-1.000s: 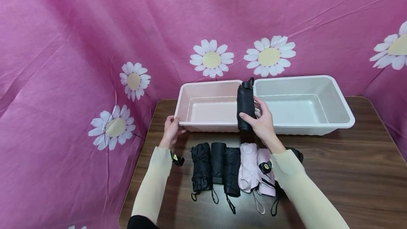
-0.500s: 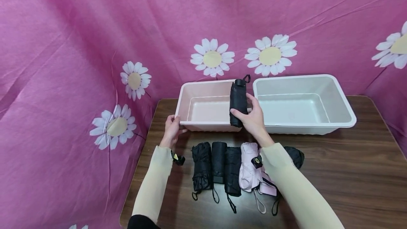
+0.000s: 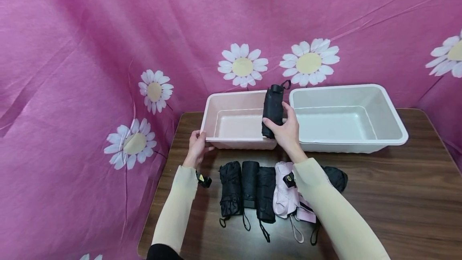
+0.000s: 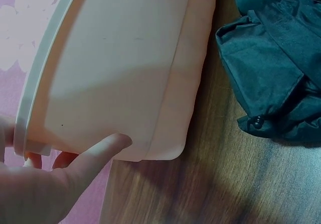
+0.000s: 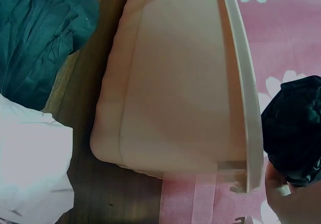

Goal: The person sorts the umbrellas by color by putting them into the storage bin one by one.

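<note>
A folded black umbrella (image 3: 273,109) is gripped by my right hand (image 3: 288,133), its strap end pointing to the far side. It hangs over the right end of a pale pink bin (image 3: 240,144). In the right wrist view the umbrella (image 5: 296,128) shows just beyond the bin's rim. At the bin's near left corner, my left hand (image 3: 196,147) holds the rim. The left wrist view shows that thumb (image 4: 108,146) lying along the outer wall (image 4: 125,58), with the other fingers partly hidden at the rim.
A white bin (image 3: 346,148) stands right of the pink one. In front, folded umbrellas lie in a row on the wooden table (image 3: 397,196): several black ones (image 3: 231,187) and two pink ones (image 3: 285,196), partly behind my right sleeve. A flowered pink cloth (image 3: 195,31) hangs behind.
My right hand has carried the black umbrella left from the gap between the bins to above the pink bin, then slightly farther away. The left hand has stayed at the rim.
</note>
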`<state>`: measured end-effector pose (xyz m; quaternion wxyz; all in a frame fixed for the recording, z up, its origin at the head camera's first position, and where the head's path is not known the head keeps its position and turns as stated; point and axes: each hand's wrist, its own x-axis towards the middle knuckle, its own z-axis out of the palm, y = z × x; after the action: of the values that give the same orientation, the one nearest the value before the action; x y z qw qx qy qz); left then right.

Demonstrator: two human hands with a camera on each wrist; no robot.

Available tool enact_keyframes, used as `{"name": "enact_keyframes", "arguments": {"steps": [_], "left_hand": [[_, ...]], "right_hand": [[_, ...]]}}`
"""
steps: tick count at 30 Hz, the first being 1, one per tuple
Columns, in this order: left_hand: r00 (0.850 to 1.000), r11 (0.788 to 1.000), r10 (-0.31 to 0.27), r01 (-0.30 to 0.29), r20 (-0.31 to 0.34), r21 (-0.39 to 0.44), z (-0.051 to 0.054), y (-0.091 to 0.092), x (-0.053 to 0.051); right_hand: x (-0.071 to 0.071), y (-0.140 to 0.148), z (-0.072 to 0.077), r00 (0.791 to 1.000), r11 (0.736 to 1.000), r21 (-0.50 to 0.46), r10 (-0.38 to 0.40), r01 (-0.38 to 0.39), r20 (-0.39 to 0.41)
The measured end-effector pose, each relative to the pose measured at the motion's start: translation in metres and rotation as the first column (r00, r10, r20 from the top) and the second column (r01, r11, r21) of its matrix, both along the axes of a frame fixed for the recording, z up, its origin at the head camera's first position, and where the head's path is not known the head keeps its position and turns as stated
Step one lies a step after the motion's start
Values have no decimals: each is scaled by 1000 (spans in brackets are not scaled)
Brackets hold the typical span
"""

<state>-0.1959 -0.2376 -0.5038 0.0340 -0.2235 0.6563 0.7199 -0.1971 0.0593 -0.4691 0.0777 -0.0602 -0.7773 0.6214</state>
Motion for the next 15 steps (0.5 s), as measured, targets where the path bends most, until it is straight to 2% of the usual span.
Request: {"name": "enact_keyframes", "arguments": {"steps": [8, 15], "left_hand": [[1000, 999, -7, 6, -13, -33, -2, 1, 0], [1000, 1000, -7, 6, -18, -30, -3, -1, 0]], "right_hand": [[-4, -4, -3, 998, 999, -4, -49, 49, -40], [-2, -4, -4, 996, 996, -8, -93, 93, -12]]}}
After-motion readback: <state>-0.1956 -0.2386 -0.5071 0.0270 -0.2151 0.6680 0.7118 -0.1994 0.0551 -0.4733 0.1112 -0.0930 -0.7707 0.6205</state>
